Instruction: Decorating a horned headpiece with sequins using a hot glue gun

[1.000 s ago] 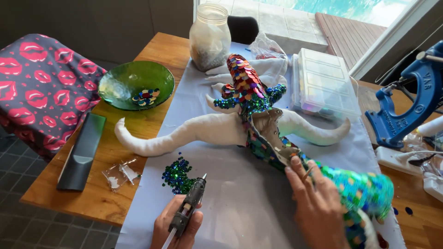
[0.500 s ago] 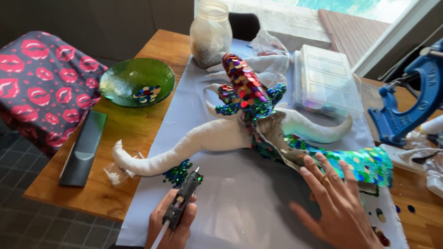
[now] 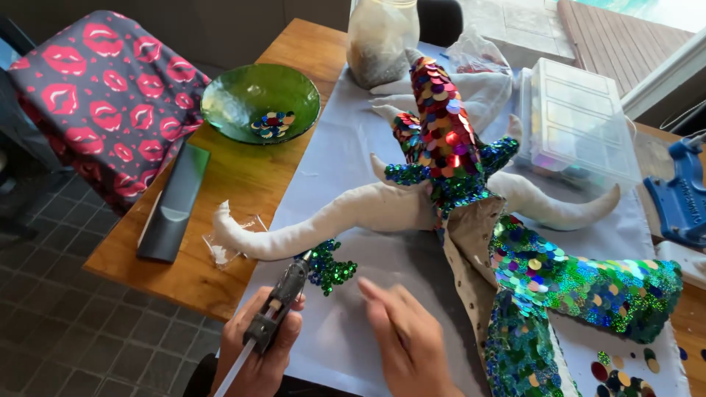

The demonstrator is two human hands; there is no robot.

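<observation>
Right hand (image 3: 408, 342), off the sequinned fabric figure (image 3: 471, 198) since 1 s ago, now lies flat below it; left hand (image 3: 257, 349) grips glue gun (image 3: 279, 305) beside green sequin cluster (image 3: 327, 266).

Daylight enters from the upper right, where the paving beyond the white window frame (image 3: 665, 73) is washed out. The scene is bright and evenly lit. Soft shadows fall toward the lower left beneath the white stuffed fabric limb (image 3: 323, 220). The round green glass bowl (image 3: 232, 99) carries glare. Sequins sparkle sharply. Straight edges bow slightly near the borders. Focus is generally crisp.
</observation>
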